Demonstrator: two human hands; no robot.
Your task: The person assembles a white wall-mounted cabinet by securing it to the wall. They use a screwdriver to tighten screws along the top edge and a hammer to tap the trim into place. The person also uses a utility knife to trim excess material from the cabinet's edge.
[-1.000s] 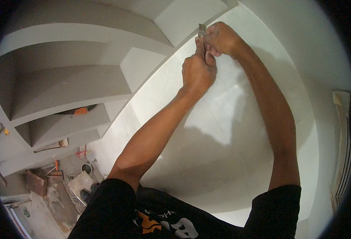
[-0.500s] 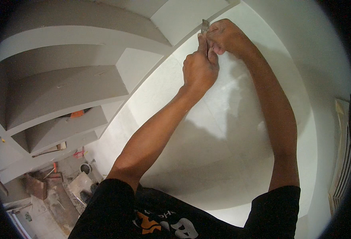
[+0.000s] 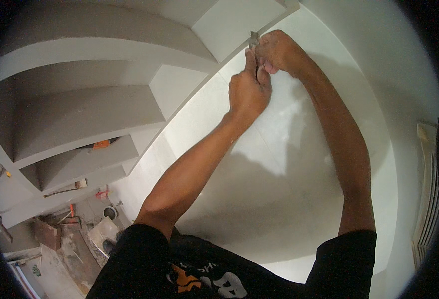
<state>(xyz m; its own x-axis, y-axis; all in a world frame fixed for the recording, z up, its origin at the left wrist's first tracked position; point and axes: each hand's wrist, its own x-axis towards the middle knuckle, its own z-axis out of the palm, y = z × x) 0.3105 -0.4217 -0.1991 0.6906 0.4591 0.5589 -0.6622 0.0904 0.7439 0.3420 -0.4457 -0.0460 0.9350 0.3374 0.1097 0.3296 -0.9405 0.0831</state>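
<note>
Both my arms reach up to a white wall (image 3: 289, 164). My left hand (image 3: 249, 92) and my right hand (image 3: 279, 52) meet at the wall's edge, where it joins a row of built-in white shelves (image 3: 95, 114). Between the fingers sits a small grey metal tool (image 3: 254, 39), its tip poking out above the knuckles. Both hands are closed around it; most of the tool is hidden by the fingers. My hands press it against the corner beside the top shelf panel (image 3: 234, 25).
A small orange object (image 3: 101, 144) lies on a lower shelf. Far below at the left, the floor holds rubble, a round bucket (image 3: 110, 213), tools and boards (image 3: 45, 234). A ribbed white unit (image 3: 429, 199) hangs at the right edge.
My hands stay together on the tool at the wall corner; the left hand has shifted slightly lower and the view has tilted a little.
</note>
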